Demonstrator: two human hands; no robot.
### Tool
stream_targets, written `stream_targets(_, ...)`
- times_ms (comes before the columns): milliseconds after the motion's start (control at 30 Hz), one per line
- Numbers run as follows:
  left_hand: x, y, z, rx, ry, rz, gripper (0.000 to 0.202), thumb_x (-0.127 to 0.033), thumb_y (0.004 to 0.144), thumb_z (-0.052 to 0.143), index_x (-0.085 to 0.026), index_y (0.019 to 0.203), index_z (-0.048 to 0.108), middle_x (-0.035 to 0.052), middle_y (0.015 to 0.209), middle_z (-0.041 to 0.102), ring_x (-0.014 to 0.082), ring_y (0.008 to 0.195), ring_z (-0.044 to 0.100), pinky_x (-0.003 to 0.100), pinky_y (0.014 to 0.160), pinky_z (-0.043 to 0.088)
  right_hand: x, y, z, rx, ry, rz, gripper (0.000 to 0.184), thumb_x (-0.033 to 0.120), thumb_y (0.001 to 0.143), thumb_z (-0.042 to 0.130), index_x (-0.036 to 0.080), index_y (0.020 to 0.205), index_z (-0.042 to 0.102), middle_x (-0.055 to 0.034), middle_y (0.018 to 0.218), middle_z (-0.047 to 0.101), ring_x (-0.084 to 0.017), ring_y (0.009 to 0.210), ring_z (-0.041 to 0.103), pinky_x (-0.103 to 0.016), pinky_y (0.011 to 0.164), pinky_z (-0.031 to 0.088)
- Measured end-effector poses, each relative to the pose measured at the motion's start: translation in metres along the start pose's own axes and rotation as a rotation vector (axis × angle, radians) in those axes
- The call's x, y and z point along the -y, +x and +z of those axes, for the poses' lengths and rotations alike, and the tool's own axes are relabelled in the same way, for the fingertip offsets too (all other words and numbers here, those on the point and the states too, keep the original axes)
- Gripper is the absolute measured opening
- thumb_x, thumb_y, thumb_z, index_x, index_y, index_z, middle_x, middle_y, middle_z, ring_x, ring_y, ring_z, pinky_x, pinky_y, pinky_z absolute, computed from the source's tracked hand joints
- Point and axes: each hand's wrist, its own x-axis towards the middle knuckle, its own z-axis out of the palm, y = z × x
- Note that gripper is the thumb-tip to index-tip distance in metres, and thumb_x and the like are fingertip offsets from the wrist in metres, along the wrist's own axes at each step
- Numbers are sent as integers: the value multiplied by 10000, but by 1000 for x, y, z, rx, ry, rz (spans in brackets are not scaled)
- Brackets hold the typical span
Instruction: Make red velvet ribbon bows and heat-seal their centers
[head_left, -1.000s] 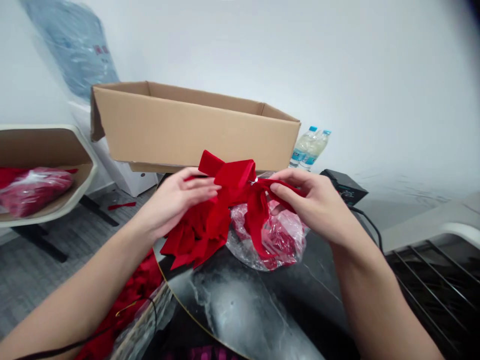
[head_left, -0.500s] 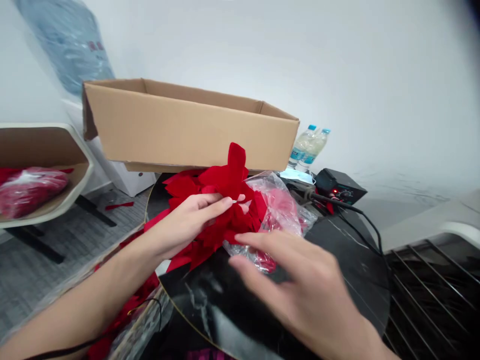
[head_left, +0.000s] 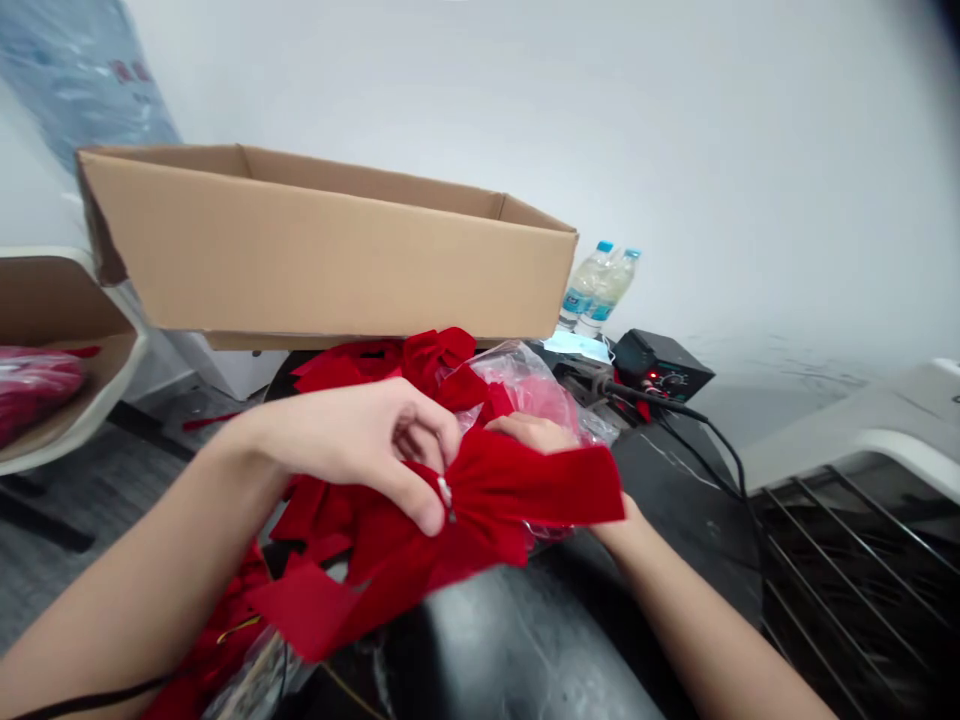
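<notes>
Left hand has a firm, closed grip, pinching the red bow at its wire to hold the loops gathered; right hand sits behind it, grip hidden.

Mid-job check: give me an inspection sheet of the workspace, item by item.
Surface: black marbled tabletop.
Job's things: red velvet bow with a small silvery fastener at its centre.
Clutter: clear plastic bag holding red material; pale blue face mask.
Hands: left hand pinches the bow's centre; right hand sits behind the bow.
Cables: black cable from a black control box.
Surroundings: brown cardboard box, two plastic water bottles, black wire rack.
</notes>
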Motion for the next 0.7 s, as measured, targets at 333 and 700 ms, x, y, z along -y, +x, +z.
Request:
stream_targets(333, 44, 75, 17, -527, 192, 55, 276, -379, 907, 676, -176, 1085, 735, 39, 737, 757, 180, 586, 714, 264, 591, 564, -17, 0, -16, 14, 271, 160, 230, 188, 894, 660, 219, 1089, 777, -37, 976, 812, -177, 783, 753, -311, 779, 600)
stream_targets(700, 49, 78, 26, -475, -95, -45, 538, -491, 909, 690, -272, 1386, 569, 29, 747, 759, 224, 570, 747, 294, 509, 613, -2, -9, -19, -324, 261, -24, 260, 120, 967, 532, 244, 1118, 703, -37, 1065, 676, -131, 832, 670, -233, 655, 569)
